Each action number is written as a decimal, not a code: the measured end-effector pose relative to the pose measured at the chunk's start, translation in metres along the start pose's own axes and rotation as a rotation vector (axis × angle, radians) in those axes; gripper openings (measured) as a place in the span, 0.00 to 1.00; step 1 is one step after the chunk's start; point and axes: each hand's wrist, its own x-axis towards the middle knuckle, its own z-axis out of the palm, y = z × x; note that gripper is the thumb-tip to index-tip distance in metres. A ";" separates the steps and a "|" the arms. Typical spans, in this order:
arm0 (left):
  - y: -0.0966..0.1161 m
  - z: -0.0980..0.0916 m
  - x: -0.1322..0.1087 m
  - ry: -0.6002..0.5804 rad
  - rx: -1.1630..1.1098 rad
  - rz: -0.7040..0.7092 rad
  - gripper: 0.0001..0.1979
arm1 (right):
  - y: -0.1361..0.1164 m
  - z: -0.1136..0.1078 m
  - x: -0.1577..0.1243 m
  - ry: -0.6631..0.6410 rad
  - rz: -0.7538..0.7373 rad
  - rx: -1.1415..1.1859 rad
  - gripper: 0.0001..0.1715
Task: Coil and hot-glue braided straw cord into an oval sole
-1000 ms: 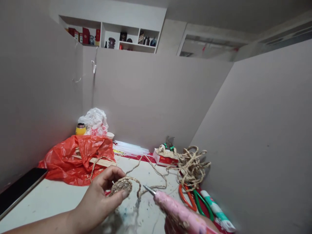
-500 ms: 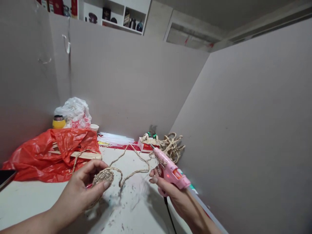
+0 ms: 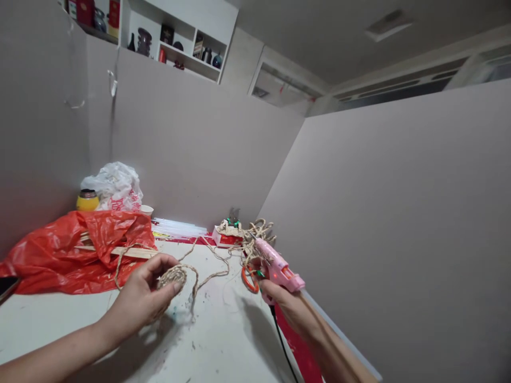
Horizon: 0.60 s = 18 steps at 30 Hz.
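Observation:
My left hand (image 3: 149, 292) is closed around a coil of braided straw rope (image 3: 172, 276), thumb on the near side and fingers behind. From the coil a loose length of rope (image 3: 217, 275) loops across the white table towards the back. In my right hand (image 3: 281, 295) is a pink hot glue gun (image 3: 279, 266), its nozzle pointing up and to the left, away from the coil. A small light glows on the gun's body, and a black cord (image 3: 282, 340) hangs from its handle. Fingers on the grip are partly hidden by the gun.
A red plastic bag (image 3: 51, 255) with flat wooden sticks lies at left, before a white bag (image 3: 115, 183) and yellow jar (image 3: 87, 201). Clear glue sticks (image 3: 179, 227), a small box (image 3: 227, 238) and orange-handled scissors (image 3: 249, 281) lie further right. Grey panels (image 3: 191, 143) enclose the table.
The camera view has tilted up and turned right. My right hand and the glue gun have shifted slightly, and the orange scissor handle has come into sight. Both grips stay the same.

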 end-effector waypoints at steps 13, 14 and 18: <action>-0.056 -0.018 0.030 0.125 -0.028 -0.013 0.13 | -0.002 -0.004 -0.013 0.191 0.010 0.029 0.17; -0.058 -0.018 0.030 0.126 -0.022 -0.017 0.13 | -0.001 -0.006 -0.014 0.193 0.012 0.031 0.17; -0.065 -0.019 0.031 0.134 0.028 -0.027 0.13 | 0.006 -0.009 -0.012 0.181 0.026 0.071 0.16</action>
